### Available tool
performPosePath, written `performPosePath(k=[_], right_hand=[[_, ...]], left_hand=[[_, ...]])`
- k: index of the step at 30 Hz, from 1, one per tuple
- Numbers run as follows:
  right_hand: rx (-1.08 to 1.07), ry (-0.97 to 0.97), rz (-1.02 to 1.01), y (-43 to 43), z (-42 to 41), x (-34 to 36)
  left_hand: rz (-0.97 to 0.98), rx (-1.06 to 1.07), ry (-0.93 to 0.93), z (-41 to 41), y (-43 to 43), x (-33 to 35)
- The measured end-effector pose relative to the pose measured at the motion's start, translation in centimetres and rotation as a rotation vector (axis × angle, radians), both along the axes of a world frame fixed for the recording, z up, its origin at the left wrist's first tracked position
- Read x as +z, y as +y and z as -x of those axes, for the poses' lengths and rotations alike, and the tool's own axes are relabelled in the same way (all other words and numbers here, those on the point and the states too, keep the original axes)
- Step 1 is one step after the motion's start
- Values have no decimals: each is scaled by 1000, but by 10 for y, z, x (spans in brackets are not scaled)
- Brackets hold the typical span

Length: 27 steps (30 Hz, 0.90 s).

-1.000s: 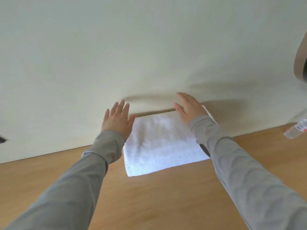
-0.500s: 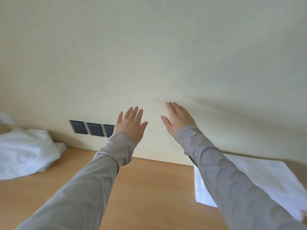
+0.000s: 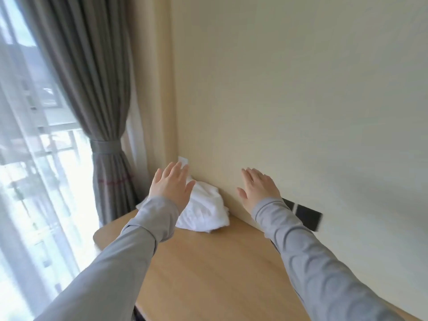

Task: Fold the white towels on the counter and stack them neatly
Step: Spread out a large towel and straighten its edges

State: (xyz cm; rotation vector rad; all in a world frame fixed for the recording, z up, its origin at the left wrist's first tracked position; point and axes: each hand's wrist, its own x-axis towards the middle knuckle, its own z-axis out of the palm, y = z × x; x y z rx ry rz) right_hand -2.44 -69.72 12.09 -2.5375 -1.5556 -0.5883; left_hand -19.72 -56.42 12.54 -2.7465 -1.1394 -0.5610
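Left hand (image 3: 170, 186) and right hand (image 3: 257, 187) spread, empty — I would pinch two corners of the crumpled white towel (image 3: 205, 210), then shake flat.

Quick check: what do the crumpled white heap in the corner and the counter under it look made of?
White towel: soft cloth, probably cotton, matte; it slumps in loose rumpled folds. Counter: light wood or wood-look laminate, smooth, low sheen; faint straight grain shows, which is unclear.
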Motion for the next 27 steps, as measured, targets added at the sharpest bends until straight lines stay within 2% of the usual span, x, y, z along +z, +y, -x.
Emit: performPosePath(k=[4, 8, 14, 21, 24, 27], right_hand=[[52, -10, 30, 61, 31, -5], [55, 6, 47, 105, 36, -21], [15, 61, 18, 168, 7, -48], [-97, 244, -4, 242, -43, -85], [-162, 319, 21, 257, -60, -106], [-237, 388, 42, 261, -75, -133]], left_hand=[[53, 93, -32, 49, 53, -9], [124, 122, -62, 64, 93, -32], [143, 118, -58, 60, 166, -65], [230, 82, -143, 25, 258, -91], [354, 55, -161, 10, 287, -116], [596, 28, -157, -3, 311, -152]])
